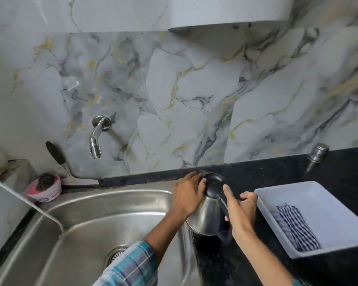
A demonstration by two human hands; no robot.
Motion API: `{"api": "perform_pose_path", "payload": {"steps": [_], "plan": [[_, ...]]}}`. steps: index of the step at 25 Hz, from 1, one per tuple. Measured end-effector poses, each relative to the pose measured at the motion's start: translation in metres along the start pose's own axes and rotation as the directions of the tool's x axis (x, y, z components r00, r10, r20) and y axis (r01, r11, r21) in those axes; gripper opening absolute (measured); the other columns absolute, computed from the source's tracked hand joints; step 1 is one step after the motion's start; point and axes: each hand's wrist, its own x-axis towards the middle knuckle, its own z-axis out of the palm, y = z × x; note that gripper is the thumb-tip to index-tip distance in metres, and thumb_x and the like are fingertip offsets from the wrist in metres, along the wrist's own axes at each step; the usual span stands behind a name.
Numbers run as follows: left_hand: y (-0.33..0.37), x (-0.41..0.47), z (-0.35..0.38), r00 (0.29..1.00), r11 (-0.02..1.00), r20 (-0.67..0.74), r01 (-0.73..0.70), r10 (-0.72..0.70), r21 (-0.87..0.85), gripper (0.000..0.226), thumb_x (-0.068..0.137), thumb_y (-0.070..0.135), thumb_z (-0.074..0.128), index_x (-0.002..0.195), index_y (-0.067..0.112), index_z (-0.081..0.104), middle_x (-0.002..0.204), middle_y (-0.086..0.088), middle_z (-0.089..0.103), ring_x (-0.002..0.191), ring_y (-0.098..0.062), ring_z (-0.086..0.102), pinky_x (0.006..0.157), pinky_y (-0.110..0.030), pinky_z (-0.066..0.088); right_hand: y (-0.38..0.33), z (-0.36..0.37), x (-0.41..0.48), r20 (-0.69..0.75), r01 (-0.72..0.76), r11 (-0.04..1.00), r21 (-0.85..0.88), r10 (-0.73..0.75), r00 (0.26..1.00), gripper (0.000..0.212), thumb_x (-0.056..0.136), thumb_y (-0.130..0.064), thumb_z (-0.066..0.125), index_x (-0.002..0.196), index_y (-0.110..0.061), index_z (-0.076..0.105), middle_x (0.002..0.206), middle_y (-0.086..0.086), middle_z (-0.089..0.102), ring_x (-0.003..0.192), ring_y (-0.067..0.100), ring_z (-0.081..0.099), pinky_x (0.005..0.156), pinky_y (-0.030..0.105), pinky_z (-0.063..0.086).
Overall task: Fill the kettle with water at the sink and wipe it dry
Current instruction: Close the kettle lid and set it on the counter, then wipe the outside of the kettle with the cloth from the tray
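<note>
A steel kettle (pixel 205 217) with a black lid and black handle stands on the dark counter just right of the sink (pixel 87 219). My left hand (pixel 187 198) lies against the kettle's lid and left side, fingers spread over it. My right hand (pixel 239 213) is wrapped around the black handle. A chrome tap (pixel 96 139) juts from the marble wall above the sink's back left, with no water running. A blue-and-white checked cloth (pixel 293 228) lies folded in a white tray (pixel 310 195) to the right of the kettle.
A pink tub with a dark scrubber (pixel 46 187) sits at the sink's back left corner. A small steel container (pixel 317 152) stands at the back right of the black counter (pixel 256 170). The sink drain (pixel 116 254) is at the basin's bottom.
</note>
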Motion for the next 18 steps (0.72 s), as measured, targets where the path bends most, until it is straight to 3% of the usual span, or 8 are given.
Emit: {"api": "perform_pose_path", "payload": {"steps": [4, 6, 9, 11, 13, 14, 16, 18], "plan": [[0.041, -0.021, 0.040, 0.986, 1.000, 0.167, -0.007, 0.003, 0.027, 0.042, 0.101, 0.036, 0.036, 0.135, 0.018, 0.053, 0.131, -0.005, 0.063, 0.118, -0.027, 0.058, 0.100, -0.045, 0.044, 0.011, -0.049, -0.019, -0.110, 0.008, 1.000, -0.013, -0.009, 0.994, 0.045, 0.083, -0.054, 0.071, 0.078, -0.026, 0.035, 0.075, 0.005, 0.055, 0.063, 0.028, 0.057, 0.067, 0.058, 0.059], [0.058, -0.035, 0.059, 0.975, 1.000, 0.222, 0.009, -0.009, -0.001, 0.043, 0.101, 0.036, 0.035, 0.138, 0.020, 0.050, 0.130, -0.007, 0.064, 0.119, -0.028, 0.058, 0.099, -0.048, 0.044, 0.016, -0.078, -0.025, -0.141, -0.010, 1.000, -0.006, 0.009, 0.990, 0.045, 0.085, -0.051, 0.070, 0.082, -0.021, 0.037, 0.073, 0.004, 0.055, 0.066, 0.031, 0.058, 0.072, 0.062, 0.058], [0.085, -0.058, 0.083, 0.966, 0.998, 0.257, 0.017, -0.001, -0.058, 0.038, 0.101, 0.031, 0.039, 0.132, 0.020, 0.056, 0.123, -0.007, 0.069, 0.112, -0.028, 0.061, 0.095, -0.045, 0.048, 0.028, -0.119, -0.038, -0.137, -0.051, 0.999, 0.011, 0.052, 0.989, 0.045, 0.087, -0.047, 0.071, 0.086, -0.018, 0.037, 0.073, 0.004, 0.055, 0.064, 0.031, 0.058, 0.071, 0.058, 0.058], [0.102, -0.071, 0.091, 0.966, 0.992, 0.259, 0.030, 0.004, -0.126, 0.036, 0.101, 0.028, 0.041, 0.131, 0.018, 0.058, 0.121, -0.008, 0.070, 0.111, -0.027, 0.063, 0.093, -0.041, 0.050, 0.034, -0.145, -0.046, -0.086, -0.041, 0.999, 0.002, 0.041, 0.995, 0.043, 0.087, -0.047, 0.071, 0.083, -0.021, 0.037, 0.075, 0.001, 0.056, 0.063, 0.025, 0.057, 0.065, 0.045, 0.054], [0.117, -0.081, 0.099, 0.966, 0.990, 0.260, 0.050, -0.015, -0.130, 0.037, 0.102, 0.032, 0.040, 0.134, 0.021, 0.054, 0.128, -0.006, 0.066, 0.118, -0.027, 0.059, 0.099, -0.044, 0.047, 0.031, -0.182, -0.041, 0.010, 0.015, 0.986, -0.166, -0.013, 1.000, 0.037, 0.090, -0.053, 0.063, 0.085, -0.022, 0.046, 0.077, -0.005, 0.061, 0.069, 0.018, 0.060, 0.062, 0.034, 0.045], [0.124, -0.084, 0.101, 0.970, 0.994, 0.241, 0.054, -0.028, -0.099, 0.039, 0.102, 0.036, 0.039, 0.137, 0.024, 0.052, 0.133, -0.004, 0.062, 0.124, -0.028, 0.054, 0.103, -0.047, 0.043, 0.027, -0.208, -0.029, 0.034, 0.077, 0.946, -0.314, -0.070, 0.997, 0.036, 0.093, -0.054, 0.058, 0.087, -0.020, 0.052, 0.081, -0.003, 0.065, 0.077, 0.022, 0.063, 0.065, 0.034, 0.042], [0.146, -0.090, 0.110, 0.984, 0.997, 0.180, 0.022, -0.009, -0.068, 0.041, 0.101, 0.041, 0.038, 0.138, 0.026, 0.049, 0.140, -0.001, 0.056, 0.131, -0.026, 0.045, 0.106, -0.046, 0.035, 0.026, -0.277, 0.013, -0.045, 0.119, 0.734, -0.669, -0.200, 0.979, 0.031, 0.097, -0.043, 0.057, 0.098, -0.012, 0.060, 0.097, 0.009, 0.070, 0.097, 0.032, 0.064, 0.071, 0.038, 0.046], [0.174, -0.095, 0.126, 0.981, 0.997, 0.188, -0.035, 0.046, -0.063, 0.042, 0.100, 0.043, 0.037, 0.136, 0.024, 0.050, 0.143, 0.000, 0.053, 0.135, -0.024, 0.040, 0.106, -0.042, 0.030, 0.038, -0.350, 0.060, -0.172, -0.084, 0.501, -0.861, -0.131, 0.976, 0.034, 0.094, -0.028, 0.064, 0.118, -0.004, 0.059, 0.120, 0.022, 0.066, 0.115, 0.039, 0.057, 0.085, 0.046, 0.050]]}}
